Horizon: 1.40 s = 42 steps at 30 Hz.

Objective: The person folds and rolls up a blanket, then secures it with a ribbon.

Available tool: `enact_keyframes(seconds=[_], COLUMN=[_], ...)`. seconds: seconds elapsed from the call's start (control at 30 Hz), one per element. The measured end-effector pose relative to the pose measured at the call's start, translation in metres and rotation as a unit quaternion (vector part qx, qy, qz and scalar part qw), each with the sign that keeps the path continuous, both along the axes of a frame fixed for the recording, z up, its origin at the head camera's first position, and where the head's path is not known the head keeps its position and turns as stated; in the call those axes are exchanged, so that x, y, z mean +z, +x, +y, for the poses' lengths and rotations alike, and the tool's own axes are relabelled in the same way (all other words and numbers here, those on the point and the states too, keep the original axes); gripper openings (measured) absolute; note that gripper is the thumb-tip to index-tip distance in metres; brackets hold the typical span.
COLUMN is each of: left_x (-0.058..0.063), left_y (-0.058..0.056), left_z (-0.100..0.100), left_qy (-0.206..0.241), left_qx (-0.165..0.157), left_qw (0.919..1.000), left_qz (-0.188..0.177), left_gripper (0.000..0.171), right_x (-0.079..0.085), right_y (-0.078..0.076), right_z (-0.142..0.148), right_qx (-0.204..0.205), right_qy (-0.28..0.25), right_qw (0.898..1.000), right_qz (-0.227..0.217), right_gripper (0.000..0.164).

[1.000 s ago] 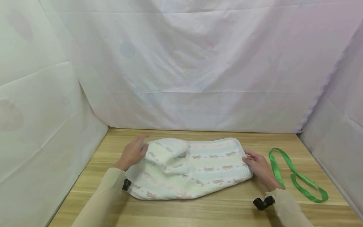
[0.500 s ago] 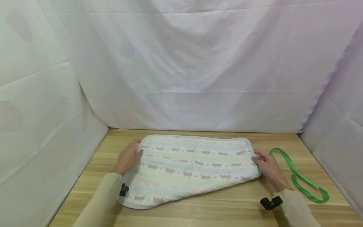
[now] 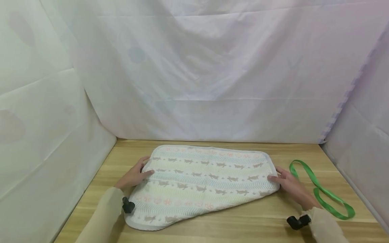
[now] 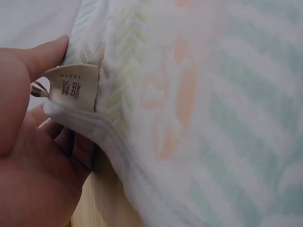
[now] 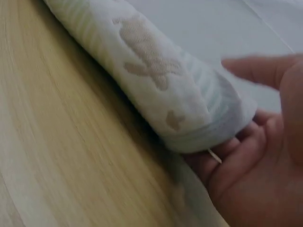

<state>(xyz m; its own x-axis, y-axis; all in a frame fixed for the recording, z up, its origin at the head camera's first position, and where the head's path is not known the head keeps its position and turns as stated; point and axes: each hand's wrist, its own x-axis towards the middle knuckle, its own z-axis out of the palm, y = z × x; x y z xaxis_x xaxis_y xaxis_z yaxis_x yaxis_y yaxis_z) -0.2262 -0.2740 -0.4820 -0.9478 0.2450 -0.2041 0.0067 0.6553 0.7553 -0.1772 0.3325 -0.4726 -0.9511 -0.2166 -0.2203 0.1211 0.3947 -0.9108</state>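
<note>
A pale striped towel point(image 3: 200, 179) with brown turtle figures and pink motifs lies spread across the table, its front edge slanting up to the right. My left hand point(image 3: 132, 176) holds its left edge, thumb on top and fingers beneath. Close to that thumb, a small beige label point(image 4: 74, 87) with dark lettering shows in the left wrist view. At the right edge, my right hand point(image 3: 293, 187) has its thumb over the towel and its fingers under it. The right wrist view shows a rounded, folded corner over those fingers. The fingertips beneath the towel are hidden.
A green ribbon point(image 3: 332, 199) lies in loops on the wooden table point(image 3: 231, 224), right of my right hand. White fabric walls point(image 3: 194, 118) stand behind and at both sides of the table. A black mount point(image 3: 299, 222) sits on each wrist.
The bunched left part of the towel has been opened out flat, and its edge spreads wider. My right hand has moved right and nearer; my left hand has moved left and nearer.
</note>
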Motion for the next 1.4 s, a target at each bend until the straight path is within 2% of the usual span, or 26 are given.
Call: enact_keyframes(seconds=[0.13, 0.2, 0.37, 0.43, 0.67, 0.9, 0.97, 1.03, 1.13, 1.27, 1.4], left_x=[0.003, 0.003, 0.001, 0.0, -0.001, 0.001, 0.0, -0.002, -0.005, -0.009, -0.01], left_y=[0.003, 0.003, 0.003, 0.002, 0.002, 0.006, 0.007, 0.008, 0.007, 0.007, 0.008], left_z=[0.005, 0.006, 0.006, 0.004, 0.0, 0.001, 0.001, 0.0, 0.0, 0.0, -0.001], left_qy=[-0.011, -0.021, -0.026, -0.025, -0.011, -0.006, -0.006, -0.007, -0.005, 0.009, 0.024], left_qx=[0.006, 0.012, 0.025, 0.026, 0.03, 0.017, 0.016, 0.016, 0.02, 0.019, 0.018], left_qw=[0.9999, 0.9997, 0.999, 0.999, 0.9993, 0.9998, 0.9998, 0.9998, 0.9997, 0.9997, 0.9995], left_qz=[-0.006, -0.011, -0.026, -0.026, -0.019, -0.004, 0.001, 0.006, 0.012, 0.015, 0.009], left_gripper=[0.076, 0.078, 0.081, 0.081, 0.076, 0.077, 0.077, 0.078, 0.078, 0.078, 0.077], right_x=[0.002, 0.004, 0.002, 0.001, 0.005, 0.012, 0.015, 0.019, 0.027, 0.038, 0.036], right_y=[0.007, 0.01, 0.01, 0.009, 0.007, 0.004, 0.004, 0.004, 0.003, 0.001, -0.007], right_z=[0.003, 0.004, 0.008, 0.009, 0.006, 0.008, 0.008, 0.007, 0.004, -0.001, -0.001], right_qx=[0.046, 0.063, 0.102, 0.109, 0.097, 0.116, 0.117, 0.119, 0.101, 0.043, -0.004], right_qy=[-0.046, -0.051, -0.093, -0.109, -0.113, -0.184, -0.188, -0.184, -0.142, -0.073, -0.005], right_qw=[0.998, 0.996, 0.988, 0.985, 0.984, 0.965, 0.965, 0.967, 0.976, 0.987, 0.995], right_qz=[0.015, 0.028, 0.066, 0.074, 0.097, 0.144, 0.142, 0.132, 0.131, 0.137, 0.096], right_gripper=[0.08, 0.082, 0.076, 0.072, 0.067, 0.072, 0.071, 0.068, 0.063, 0.058, 0.055])
